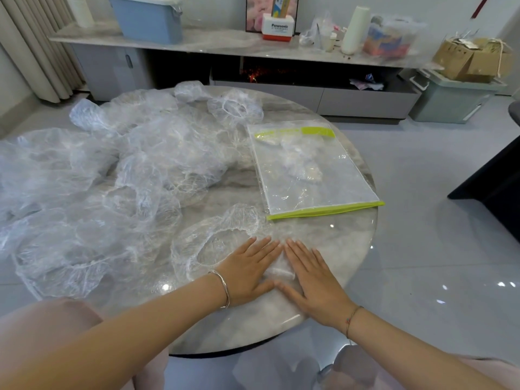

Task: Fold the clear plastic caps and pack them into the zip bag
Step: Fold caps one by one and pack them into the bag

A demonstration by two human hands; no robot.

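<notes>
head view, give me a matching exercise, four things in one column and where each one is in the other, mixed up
1 zip bag
2 heap of loose caps
3 folded cap
4 blue bin

a on the back shelf
b pressed under left hand and right hand
c left part of the table
d right part of the table, green edges

Pairs: 1-d, 2-c, 3-b, 4-a

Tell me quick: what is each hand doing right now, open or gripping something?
Left hand: open, fingers straight, pressing flat on the folded clear cap.
Right hand: open, fingers straight, pressing flat on the same cap.
</notes>
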